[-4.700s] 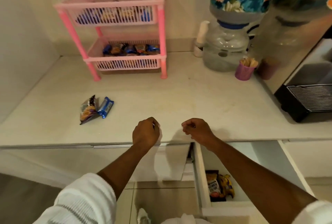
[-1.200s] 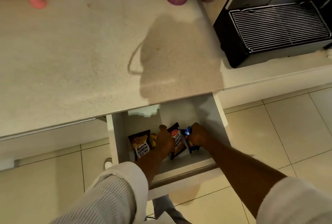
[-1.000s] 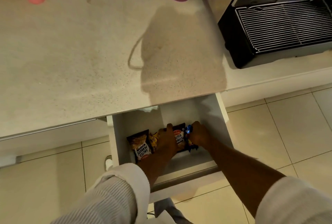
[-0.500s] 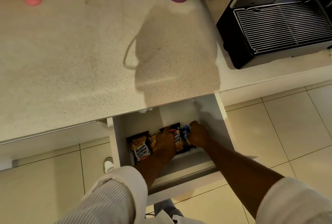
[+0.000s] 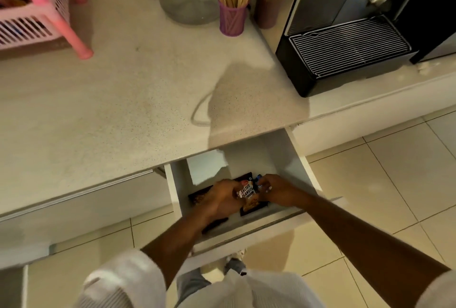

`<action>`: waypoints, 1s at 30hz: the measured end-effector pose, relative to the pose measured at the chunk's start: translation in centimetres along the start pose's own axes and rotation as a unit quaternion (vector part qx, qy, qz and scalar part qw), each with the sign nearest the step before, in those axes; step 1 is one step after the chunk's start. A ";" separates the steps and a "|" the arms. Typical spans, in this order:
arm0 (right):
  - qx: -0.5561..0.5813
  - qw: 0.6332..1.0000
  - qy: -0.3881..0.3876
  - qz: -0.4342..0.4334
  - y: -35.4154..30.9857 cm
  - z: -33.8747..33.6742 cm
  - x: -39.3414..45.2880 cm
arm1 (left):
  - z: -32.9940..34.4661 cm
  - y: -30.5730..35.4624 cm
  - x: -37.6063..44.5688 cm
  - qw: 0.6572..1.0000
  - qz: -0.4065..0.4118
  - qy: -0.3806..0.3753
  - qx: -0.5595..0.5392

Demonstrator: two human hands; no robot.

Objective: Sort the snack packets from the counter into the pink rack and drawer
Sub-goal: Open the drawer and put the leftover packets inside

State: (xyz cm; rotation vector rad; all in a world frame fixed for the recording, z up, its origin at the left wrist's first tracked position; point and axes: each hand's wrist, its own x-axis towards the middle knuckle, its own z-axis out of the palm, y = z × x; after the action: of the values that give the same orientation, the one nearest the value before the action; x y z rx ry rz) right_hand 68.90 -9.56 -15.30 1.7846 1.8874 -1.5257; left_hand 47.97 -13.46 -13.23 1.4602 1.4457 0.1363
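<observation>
The dark peanut packet (image 5: 248,197) with white letters sits in the open white drawer (image 5: 299,157). The left hand (image 5: 220,200) pinches its edge. The right hand (image 5: 276,190) pinches a blue packet (image 5: 259,180) beside it.

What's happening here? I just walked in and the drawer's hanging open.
A person is sorting snack packets. Both hands are down in the open drawer: the left hand pinches a salted peanuts packet, and the right hand grips a small blue packet beside it. Another dark packet lies in the drawer, partly hidden under the left hand. The pink rack on the counter already holds packets.
</observation>
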 end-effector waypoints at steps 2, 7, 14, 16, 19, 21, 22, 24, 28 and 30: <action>0.028 0.998 -0.037 -0.038 -0.3 -0.8 -2.1 | -0.9 0.0 -1.5 0.999 0.001 -0.043 0.014; 0.116 0.988 -0.073 -0.075 -0.8 -1.5 -5.5 | -1.0 -0.6 -4.6 0.994 0.023 -0.107 -0.009; -0.008 0.982 -0.155 -0.111 -1.2 -0.4 -6.4 | -0.1 -0.1 -6.1 0.992 0.023 -0.123 -0.017; -0.036 0.981 -0.151 -0.113 -1.3 -0.2 -6.5 | -0.1 0.1 -6.2 0.993 0.023 -0.115 -0.016; -0.037 0.984 -0.130 -0.112 -1.4 0.0 -6.7 | -0.4 0.9 -6.2 0.994 0.019 -0.109 0.006; -0.032 0.986 -0.119 -0.116 -1.6 0.0 -6.9 | -0.5 1.4 -6.2 0.993 0.016 -0.115 0.025; -0.033 0.986 -0.112 -0.119 -1.8 0.0 -7.0 | -0.6 1.7 -6.2 0.992 0.017 -0.118 0.037; -0.045 0.987 -0.094 -0.126 -2.0 0.0 -7.2 | -0.8 2.2 -6.1 0.991 0.015 -0.118 0.058; -0.085 0.986 -0.037 -0.136 -2.4 0.1 -7.2 | -1.2 2.8 -6.0 0.990 0.014 -0.105 0.090; -0.108 0.983 0.000 -0.146 -2.6 0.0 -7.2 | -1.3 2.7 -5.8 0.991 0.018 -0.090 0.098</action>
State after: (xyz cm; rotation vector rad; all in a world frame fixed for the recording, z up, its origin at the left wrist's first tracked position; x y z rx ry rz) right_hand 68.86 -13.88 -9.00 1.4690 2.2971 -1.3329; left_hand 47.31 -16.60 -7.53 1.6136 1.3146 -0.1165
